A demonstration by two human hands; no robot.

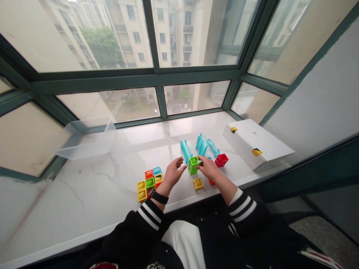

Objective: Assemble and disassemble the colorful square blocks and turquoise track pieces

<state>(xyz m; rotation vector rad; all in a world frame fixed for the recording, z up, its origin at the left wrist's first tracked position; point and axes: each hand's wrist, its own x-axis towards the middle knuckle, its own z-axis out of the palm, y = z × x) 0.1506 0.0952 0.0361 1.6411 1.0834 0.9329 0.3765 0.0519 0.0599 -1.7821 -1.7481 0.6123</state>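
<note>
left hand [172, 173]: open, beside green cube [193, 165] | right hand [209, 167]: closed on it | colored block cluster [150, 183]: joined | yellow block [198, 184], red block [221, 160], teal springs [202, 145]: loose

Red piece [211, 182] half-hidden by right hand [209, 168]
</note>
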